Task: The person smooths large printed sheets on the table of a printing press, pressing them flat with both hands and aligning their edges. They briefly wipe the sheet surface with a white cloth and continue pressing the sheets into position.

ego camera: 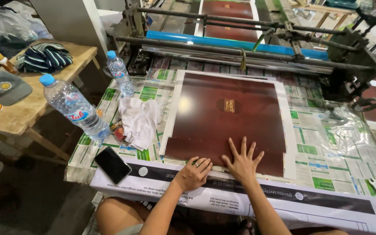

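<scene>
Head view looks down on a large dark reddish-brown glossy sheet (229,119) with a white border, lying flat on a table covered in newspaper (327,152); a small gold mark sits near the sheet's middle. The right hand (242,162) is pressed flat on the sheet's near edge, fingers spread wide and gripping nothing. The left hand (193,172), with a ring on one finger, rests just beside it at the same near edge, fingers curled loosely with the tips on the sheet, closed around nothing. Between the hands and the person's bare knees lies a long white box (283,200) with a dark stripe, running along the table's near edge. A black phone (112,164) lies face up at the box's left end. Left of the sheet sits a crumpled white cloth (139,119), and beside that a clear water bottle with a blue cap (75,106); a second, smaller water bottle (119,72) stands further back. Beyond the sheet's far edge runs a metal roller machine (249,43) with a blue roller (223,42). Well to the left, a wooden side table (27,109) holds a grey cap (3,86) and a striped folded garment (44,56).
</scene>
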